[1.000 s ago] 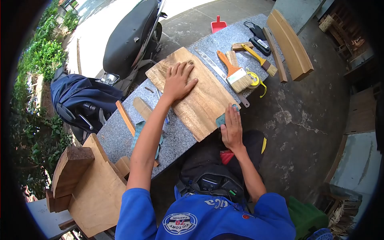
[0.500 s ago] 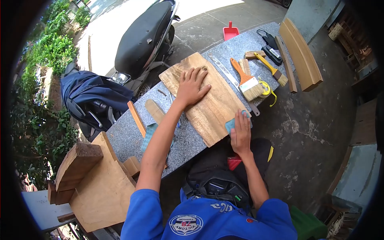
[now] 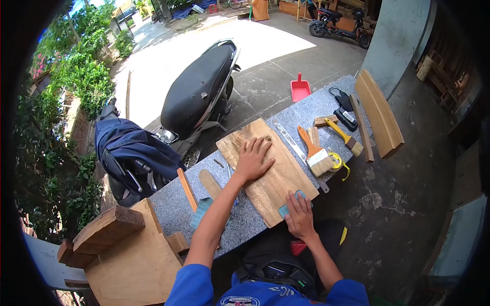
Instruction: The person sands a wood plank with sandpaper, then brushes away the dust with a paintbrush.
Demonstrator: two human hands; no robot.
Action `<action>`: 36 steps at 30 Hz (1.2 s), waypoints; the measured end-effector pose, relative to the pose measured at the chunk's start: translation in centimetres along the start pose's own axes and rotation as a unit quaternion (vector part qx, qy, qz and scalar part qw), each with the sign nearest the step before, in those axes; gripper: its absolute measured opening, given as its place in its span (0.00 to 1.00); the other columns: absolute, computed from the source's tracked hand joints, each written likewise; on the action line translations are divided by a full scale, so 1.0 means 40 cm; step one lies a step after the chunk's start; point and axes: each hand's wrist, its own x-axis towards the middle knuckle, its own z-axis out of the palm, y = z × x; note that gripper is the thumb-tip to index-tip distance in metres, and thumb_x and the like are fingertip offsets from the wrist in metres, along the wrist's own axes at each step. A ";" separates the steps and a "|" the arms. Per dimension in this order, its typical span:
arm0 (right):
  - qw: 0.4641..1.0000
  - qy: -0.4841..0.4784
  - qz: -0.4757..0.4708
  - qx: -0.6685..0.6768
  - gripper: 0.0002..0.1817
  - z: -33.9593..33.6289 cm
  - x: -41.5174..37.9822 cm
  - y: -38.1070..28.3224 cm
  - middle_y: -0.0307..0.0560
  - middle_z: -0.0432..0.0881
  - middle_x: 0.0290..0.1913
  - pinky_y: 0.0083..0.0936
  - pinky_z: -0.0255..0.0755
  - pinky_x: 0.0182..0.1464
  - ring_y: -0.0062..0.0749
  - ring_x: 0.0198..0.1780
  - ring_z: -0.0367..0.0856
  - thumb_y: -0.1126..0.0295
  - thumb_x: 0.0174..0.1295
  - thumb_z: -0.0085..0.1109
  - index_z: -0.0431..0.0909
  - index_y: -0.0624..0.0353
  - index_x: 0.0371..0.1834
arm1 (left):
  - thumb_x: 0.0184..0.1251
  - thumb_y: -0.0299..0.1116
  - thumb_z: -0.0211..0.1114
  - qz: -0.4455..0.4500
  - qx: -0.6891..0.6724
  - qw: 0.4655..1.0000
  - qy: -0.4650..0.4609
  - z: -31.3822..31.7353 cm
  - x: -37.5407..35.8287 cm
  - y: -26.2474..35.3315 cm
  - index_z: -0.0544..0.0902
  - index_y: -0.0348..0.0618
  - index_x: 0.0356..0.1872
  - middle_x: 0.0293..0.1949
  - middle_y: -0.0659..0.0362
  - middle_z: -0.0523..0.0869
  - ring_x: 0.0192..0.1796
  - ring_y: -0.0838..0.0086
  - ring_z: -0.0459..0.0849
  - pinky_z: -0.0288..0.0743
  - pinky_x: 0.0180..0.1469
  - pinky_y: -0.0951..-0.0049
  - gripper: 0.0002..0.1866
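Left of the wooden board (image 3: pixel 286 178), an orange-brown strip (image 3: pixel 187 189), a blue-green sheet (image 3: pixel 200 213) and a flat stick (image 3: pixel 210 183) lie on the stone table (image 3: pixel 171 206). The left hand (image 3: pixel 254 159), fingers spread, rests flat on the board's far left part, gripping nothing. Right of the board lies a metal ruler (image 3: pixel 290 142). The right hand (image 3: pixel 300 217), fingers nearly straight, covers a blue-green pad (image 3: pixel 284 210) at the board's near right corner; whether it grips the pad, I cannot tell. Farther right of the board lie a wide brush (image 3: pixel 319 161), a tape measure (image 3: pixel 336 160) and a narrower brush (image 3: pixel 353 146).
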 end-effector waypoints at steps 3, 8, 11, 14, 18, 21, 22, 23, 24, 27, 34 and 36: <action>0.997 0.044 0.058 -0.029 0.27 -0.012 0.029 0.010 0.47 0.61 0.67 0.40 0.42 0.69 0.48 0.69 0.53 0.62 0.61 0.43 0.62 0.62 0.64 | 0.62 0.55 0.49 -0.003 -0.001 1.000 -0.003 -0.006 0.000 0.004 0.65 0.51 0.63 0.64 0.51 0.62 0.68 0.57 0.56 0.41 0.67 0.50 0.30; 0.994 -0.059 -0.081 -0.033 0.26 -0.023 0.017 -0.028 0.47 0.63 0.66 0.39 0.45 0.68 0.44 0.68 0.57 0.62 0.61 0.44 0.64 0.63 0.62 | 0.63 0.55 0.49 0.000 0.003 1.000 -0.001 -0.004 -0.001 0.002 0.64 0.51 0.63 0.64 0.52 0.62 0.68 0.57 0.56 0.41 0.67 0.49 0.31; 0.999 -0.008 -0.010 -0.048 0.26 -0.022 0.043 -0.017 0.48 0.64 0.65 0.37 0.46 0.68 0.43 0.67 0.59 0.62 0.60 0.45 0.66 0.63 0.61 | 0.62 0.56 0.49 -0.007 0.001 1.000 0.007 0.000 -0.003 0.004 0.66 0.52 0.62 0.64 0.52 0.63 0.69 0.59 0.56 0.40 0.68 0.48 0.31; 0.992 -0.061 -0.110 -0.022 0.26 -0.011 0.014 -0.067 0.53 0.65 0.64 0.38 0.45 0.68 0.47 0.67 0.58 0.64 0.60 0.43 0.66 0.65 0.60 | 0.63 0.56 0.48 -0.004 0.003 1.000 0.003 0.003 -0.005 0.002 0.65 0.52 0.63 0.64 0.52 0.62 0.68 0.57 0.56 0.40 0.67 0.48 0.31; 0.992 0.077 0.095 -0.033 0.25 -0.003 0.049 0.000 0.53 0.66 0.64 0.39 0.43 0.68 0.47 0.66 0.58 0.62 0.62 0.38 0.67 0.65 0.60 | 0.63 0.56 0.47 -0.006 -0.002 1.000 -0.001 0.000 -0.003 0.003 0.64 0.52 0.63 0.65 0.51 0.62 0.68 0.57 0.56 0.40 0.68 0.48 0.31; 0.997 0.021 0.028 -0.070 0.26 0.004 0.033 -0.053 0.53 0.65 0.64 0.40 0.43 0.68 0.48 0.67 0.58 0.62 0.63 0.36 0.66 0.66 0.60 | 0.63 0.56 0.47 -0.007 -0.005 1.000 -0.003 -0.006 -0.004 0.005 0.64 0.52 0.63 0.65 0.52 0.61 0.69 0.56 0.55 0.40 0.68 0.48 0.31; 0.998 -0.036 -0.036 -0.047 0.27 0.005 0.011 -0.059 0.55 0.63 0.65 0.41 0.42 0.68 0.50 0.68 0.55 0.61 0.63 0.36 0.64 0.66 0.62 | 0.63 0.56 0.47 -0.008 -0.006 1.000 -0.004 -0.004 -0.001 0.006 0.64 0.52 0.63 0.65 0.52 0.61 0.69 0.56 0.55 0.40 0.68 0.48 0.31; 0.999 -0.018 0.006 -0.044 0.28 0.002 0.020 -0.049 0.54 0.62 0.65 0.42 0.42 0.68 0.50 0.68 0.55 0.59 0.64 0.36 0.63 0.66 0.63 | 0.63 0.56 0.47 -0.009 -0.007 1.000 -0.005 0.002 -0.001 0.005 0.64 0.52 0.63 0.65 0.52 0.61 0.69 0.56 0.55 0.40 0.68 0.48 0.31; 0.998 -0.001 0.048 -0.039 0.28 -0.002 0.027 -0.033 0.54 0.62 0.66 0.42 0.42 0.68 0.50 0.68 0.54 0.58 0.64 0.35 0.63 0.65 0.63 | 0.63 0.56 0.47 -0.010 -0.007 1.000 -0.008 -0.003 -0.002 0.004 0.64 0.52 0.63 0.65 0.51 0.61 0.69 0.56 0.54 0.40 0.68 0.48 0.31; 0.993 0.034 0.104 -0.046 0.29 0.011 0.041 -0.046 0.57 0.60 0.66 0.44 0.41 0.68 0.51 0.69 0.53 0.55 0.66 0.33 0.61 0.65 0.64 | 0.63 0.57 0.47 -0.016 -0.017 1.000 -0.009 -0.006 -0.004 0.007 0.64 0.52 0.63 0.65 0.51 0.61 0.69 0.57 0.54 0.40 0.68 0.49 0.31; 0.980 0.143 0.141 -0.008 0.31 0.022 0.053 -0.010 0.55 0.63 0.65 0.43 0.43 0.68 0.53 0.67 0.57 0.52 0.65 0.34 0.64 0.65 0.62 | 0.63 0.56 0.48 -0.014 -0.002 1.000 -0.004 -0.004 -0.009 0.004 0.65 0.52 0.63 0.65 0.51 0.62 0.69 0.57 0.55 0.41 0.68 0.49 0.31; 0.997 0.047 0.032 -0.055 0.31 0.013 0.027 -0.060 0.58 0.63 0.64 0.43 0.43 0.68 0.53 0.66 0.57 0.53 0.65 0.33 0.64 0.68 0.61 | 0.63 0.56 0.48 -0.011 -0.011 1.000 -0.006 -0.008 -0.003 0.007 0.65 0.52 0.63 0.65 0.51 0.62 0.69 0.56 0.55 0.41 0.68 0.48 0.31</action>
